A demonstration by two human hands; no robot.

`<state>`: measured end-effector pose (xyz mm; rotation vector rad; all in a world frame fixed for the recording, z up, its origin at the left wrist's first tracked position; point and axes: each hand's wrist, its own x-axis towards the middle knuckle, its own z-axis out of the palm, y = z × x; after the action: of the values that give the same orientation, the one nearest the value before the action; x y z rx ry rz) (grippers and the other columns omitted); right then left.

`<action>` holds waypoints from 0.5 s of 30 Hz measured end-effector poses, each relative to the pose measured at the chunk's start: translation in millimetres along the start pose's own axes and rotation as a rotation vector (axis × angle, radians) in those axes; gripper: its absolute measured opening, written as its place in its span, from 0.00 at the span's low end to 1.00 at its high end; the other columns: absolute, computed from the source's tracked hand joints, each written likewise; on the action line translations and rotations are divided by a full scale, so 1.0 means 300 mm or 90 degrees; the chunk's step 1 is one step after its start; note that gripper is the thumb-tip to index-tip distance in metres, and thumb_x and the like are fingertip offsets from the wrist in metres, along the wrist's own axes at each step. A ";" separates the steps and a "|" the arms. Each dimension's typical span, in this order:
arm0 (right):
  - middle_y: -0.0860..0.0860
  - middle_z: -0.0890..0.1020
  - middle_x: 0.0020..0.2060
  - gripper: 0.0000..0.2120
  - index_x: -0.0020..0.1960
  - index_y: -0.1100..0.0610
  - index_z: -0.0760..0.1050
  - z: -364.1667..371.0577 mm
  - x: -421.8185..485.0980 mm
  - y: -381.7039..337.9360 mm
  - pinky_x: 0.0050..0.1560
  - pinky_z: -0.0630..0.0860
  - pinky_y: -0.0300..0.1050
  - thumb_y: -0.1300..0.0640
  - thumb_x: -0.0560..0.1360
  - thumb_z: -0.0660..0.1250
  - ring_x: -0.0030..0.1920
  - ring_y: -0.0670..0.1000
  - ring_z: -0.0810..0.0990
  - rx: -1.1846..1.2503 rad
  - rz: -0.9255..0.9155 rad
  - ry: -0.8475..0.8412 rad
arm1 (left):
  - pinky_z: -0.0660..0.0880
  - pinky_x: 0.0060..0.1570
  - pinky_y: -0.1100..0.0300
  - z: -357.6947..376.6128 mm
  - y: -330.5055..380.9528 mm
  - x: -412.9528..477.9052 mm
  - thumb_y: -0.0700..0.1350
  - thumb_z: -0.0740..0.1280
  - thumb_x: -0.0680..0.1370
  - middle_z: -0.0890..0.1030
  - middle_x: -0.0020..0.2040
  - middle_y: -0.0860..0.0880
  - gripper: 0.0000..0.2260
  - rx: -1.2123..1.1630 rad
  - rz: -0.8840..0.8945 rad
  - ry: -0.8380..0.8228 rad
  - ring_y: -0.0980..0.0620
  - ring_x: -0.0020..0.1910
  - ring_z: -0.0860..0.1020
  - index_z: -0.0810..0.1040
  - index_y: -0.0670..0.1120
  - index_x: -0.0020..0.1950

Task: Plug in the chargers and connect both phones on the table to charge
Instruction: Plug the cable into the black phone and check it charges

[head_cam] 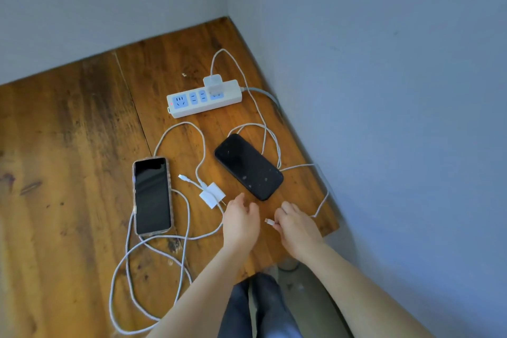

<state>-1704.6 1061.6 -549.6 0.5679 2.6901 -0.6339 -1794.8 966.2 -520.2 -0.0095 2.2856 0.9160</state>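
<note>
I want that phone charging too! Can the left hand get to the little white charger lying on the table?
Probably yes. The left hand is open and right beside the loose charger, with only bare table and a bit of cable between them.

Head view, person's body only.

Left hand [241, 218]: bare, no ring, no glove, no watch or band at the wrist. Forearm bare along its whole visible length, running off the frame toward 6 o'clock; no sleeve edge seen.

Right hand [297, 223]: bare, no ring seen. Wrist bare. Right forearm [365, 291] bare too, leaving the frame toward 5 o'clock with no sleeve in view.

Fingernails: too small and soft in focus to note.

Trousers [263, 310]: dark blue-grey cloth, denim-like, lengthwise folds, both legs visible at 6 o'clock between the forearms, a narrow gap between them. Footwear: cannot tell.
</note>
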 end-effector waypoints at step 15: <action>0.43 0.72 0.32 0.05 0.46 0.49 0.64 -0.069 -0.106 0.161 0.29 0.63 0.32 0.51 0.80 0.57 0.30 0.42 0.73 0.196 0.160 -0.045 | 0.78 0.52 0.50 0.113 0.151 0.113 0.47 0.71 0.74 0.76 0.61 0.43 0.22 -0.178 -0.174 0.125 0.41 0.56 0.78 0.67 0.43 0.64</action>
<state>-1659.6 1101.6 -536.8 0.9259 2.4149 -0.9803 -1812.5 1028.8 -530.4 -0.5416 2.2369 1.1180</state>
